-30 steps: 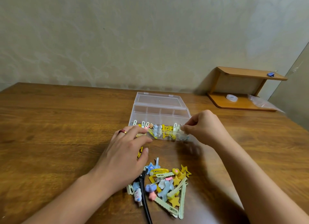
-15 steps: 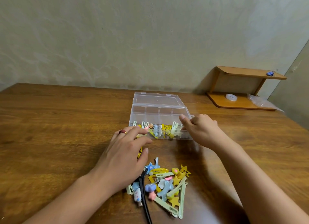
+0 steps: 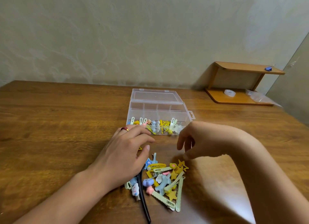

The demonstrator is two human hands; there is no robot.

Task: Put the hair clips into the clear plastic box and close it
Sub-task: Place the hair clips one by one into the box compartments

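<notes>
A clear plastic box (image 3: pixel 158 109) stands open mid-table, its lid (image 3: pixel 154 96) lying flat behind it. Several hair clips (image 3: pixel 157 126) fill its front row of compartments. A loose pile of hair clips (image 3: pixel 164 178) in yellow, green, blue and pink lies nearer me, with a long black clip (image 3: pixel 143 198) at its left. My left hand (image 3: pixel 123 155) rests palm down on the table at the pile's left, covering a yellow clip (image 3: pixel 140 148). My right hand (image 3: pixel 199 140) hovers above the pile's far right with fingers hanging down, holding nothing.
A small wooden shelf (image 3: pixel 240 83) stands at the back right against the wall, with a tape roll (image 3: pixel 229 93), a plastic bag (image 3: pixel 257 96) and a blue binder clip (image 3: pixel 269 68) on it. The wooden table (image 3: pixel 58 123) stretches wide to the left.
My right hand has drawn back from the box's front right compartment, where it left a clip, and now hangs over the loose pile. My left hand has stayed put.
</notes>
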